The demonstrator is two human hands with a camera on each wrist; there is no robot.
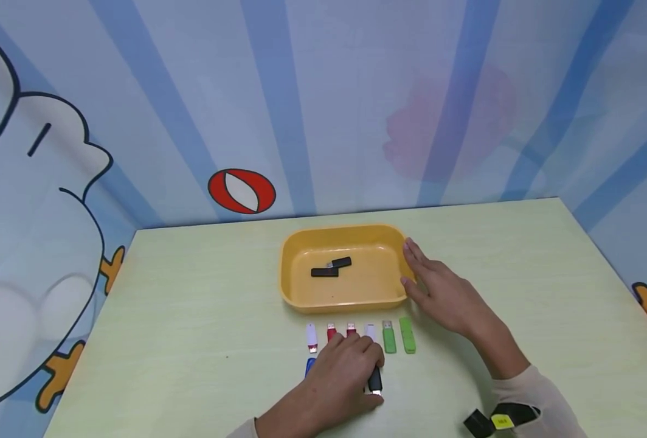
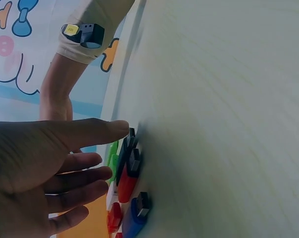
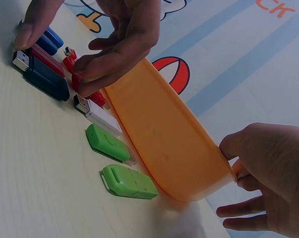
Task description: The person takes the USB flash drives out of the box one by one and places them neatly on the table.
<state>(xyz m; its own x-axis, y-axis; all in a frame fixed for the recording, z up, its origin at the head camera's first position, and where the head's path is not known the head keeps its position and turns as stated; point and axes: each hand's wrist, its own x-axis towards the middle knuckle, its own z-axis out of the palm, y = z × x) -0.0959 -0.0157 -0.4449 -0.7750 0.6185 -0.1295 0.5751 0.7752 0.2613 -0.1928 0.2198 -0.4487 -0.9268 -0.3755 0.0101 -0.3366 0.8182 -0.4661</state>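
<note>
My left hand [image 1: 341, 377] reaches over a black USB stick [image 1: 375, 380], its thumb at the metal plug and its other fingers loosely bent above the far end. In the right wrist view, the thumb lies beside the plug of that black USB stick [image 3: 46, 79]. My right hand [image 1: 446, 295] touches the right side of a yellow tray [image 1: 287, 277], fingers spread along the rim. Inside the tray lie two black USB sticks, one [image 1: 325, 272] nearly level and another [image 1: 341, 262] slightly tilted. Some sticks are partly hidden under my left hand.
In front of the tray lies a row of USB sticks: white ones, red ones, and two green ones [image 1: 389, 337] [image 1: 408, 336] at the right end. A blue stick [image 2: 134, 218] and a red stick [image 2: 127, 186] lie nearer me. A patterned wall [image 1: 340, 109] stands behind the table.
</note>
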